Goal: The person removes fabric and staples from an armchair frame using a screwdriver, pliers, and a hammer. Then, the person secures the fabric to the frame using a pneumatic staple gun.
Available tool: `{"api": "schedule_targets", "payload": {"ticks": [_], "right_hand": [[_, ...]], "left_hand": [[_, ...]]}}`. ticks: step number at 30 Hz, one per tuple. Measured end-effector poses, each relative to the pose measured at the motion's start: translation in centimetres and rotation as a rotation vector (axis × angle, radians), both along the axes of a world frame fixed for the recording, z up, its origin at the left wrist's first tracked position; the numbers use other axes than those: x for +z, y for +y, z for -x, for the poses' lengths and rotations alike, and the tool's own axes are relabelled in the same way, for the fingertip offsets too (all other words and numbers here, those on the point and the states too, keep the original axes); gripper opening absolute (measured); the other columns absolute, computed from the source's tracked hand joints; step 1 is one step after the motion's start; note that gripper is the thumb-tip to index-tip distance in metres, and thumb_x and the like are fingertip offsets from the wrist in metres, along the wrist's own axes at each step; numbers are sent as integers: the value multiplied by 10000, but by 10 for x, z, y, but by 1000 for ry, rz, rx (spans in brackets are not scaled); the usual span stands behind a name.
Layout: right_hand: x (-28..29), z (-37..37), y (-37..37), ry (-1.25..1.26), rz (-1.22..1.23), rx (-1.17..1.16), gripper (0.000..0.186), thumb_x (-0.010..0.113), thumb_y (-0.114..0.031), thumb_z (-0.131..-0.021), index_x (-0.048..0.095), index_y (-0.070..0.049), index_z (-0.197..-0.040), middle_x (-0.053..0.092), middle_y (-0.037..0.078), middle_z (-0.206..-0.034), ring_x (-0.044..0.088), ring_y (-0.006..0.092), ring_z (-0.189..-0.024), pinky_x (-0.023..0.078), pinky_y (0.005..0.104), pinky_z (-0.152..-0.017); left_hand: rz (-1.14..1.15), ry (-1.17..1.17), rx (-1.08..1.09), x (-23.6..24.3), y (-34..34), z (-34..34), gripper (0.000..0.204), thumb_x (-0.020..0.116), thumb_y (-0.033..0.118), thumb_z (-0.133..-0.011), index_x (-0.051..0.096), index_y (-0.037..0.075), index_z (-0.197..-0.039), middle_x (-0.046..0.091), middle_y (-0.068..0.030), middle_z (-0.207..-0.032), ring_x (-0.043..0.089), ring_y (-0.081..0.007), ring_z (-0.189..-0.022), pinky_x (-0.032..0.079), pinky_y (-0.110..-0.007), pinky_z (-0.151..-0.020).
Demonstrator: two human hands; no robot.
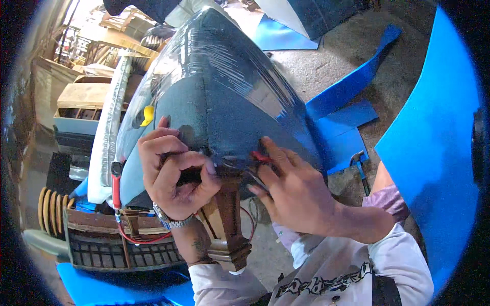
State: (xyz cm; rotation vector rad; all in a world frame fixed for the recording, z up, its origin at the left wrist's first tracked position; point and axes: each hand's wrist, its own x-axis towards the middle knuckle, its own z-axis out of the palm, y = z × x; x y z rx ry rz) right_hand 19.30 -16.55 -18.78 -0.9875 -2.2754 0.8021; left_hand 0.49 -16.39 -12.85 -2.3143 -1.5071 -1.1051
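Head view: upholstered piece [232, 109], blue-grey fabric, partly under clear plastic film [191, 53], fills the ctr, one corner toward the person. Concrete floor [332, 71] beyond, w/ blue sheets around: a big one [444, 153] far R, a strip [352, 81] upper R, more at lower L & top. Hammer [359, 168] on the floor to the R. On the L: red-handled tool [116, 191] w/ red hose, wooden frame [102, 250] w/ dark webbing, drawer unit [84, 99] farther back. Hands hide part of the corner & the top of the wooden leg [229, 224] under it.

Count: 1 upholstered piece, 1 hammer, 1 yellow item [148, 116] against the fabric, 1 wristwatch [171, 219], 2 hands; sheets overlap, exact no. unclear.

Pose: both forearms come up from the lower edge, hands either side of the corner. L hand [163, 176] has fingers curled, thumb & index close tog. at the corner; can't tell if anything's b/w them. R hand [306, 191] reaches in from the R, index extended along the fabric, fingers pinching a small red item [261, 156], kind unclear.
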Motion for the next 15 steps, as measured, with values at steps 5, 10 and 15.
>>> {"api": "schedule_targets", "payload": {"ticks": [5,10,15], "right_hand": [[1,8,-2,-63,-8,23,374,572,-258,-802,501,37,-1020,422,286,-1188,533,394,-922,490,400,-742],[22,9,1,-37,305,129,357,551,-238,-826,496,22,-1063,520,243,-1059,578,361,-807,488,401,-701],[-10,17,-2,580,540,248,264,519,-225,-861,530,5,-990,562,141,-803,575,215,-692,471,340,-597]], "left_hand": [[14,23,-11,-3,-2,4,127,675,116,-553,591,73,-637,471,-68,-769,508,-271,-798,418,-508,-879],[26,25,10,-1,-5,2,135,676,146,-577,584,67,-636,469,-69,-766,504,-264,-790,407,-506,-887],[52,37,-1,-2,-3,-2,153,674,159,-585,569,61,-639,464,-70,-768,501,-261,-772,398,-502,-891]]}}
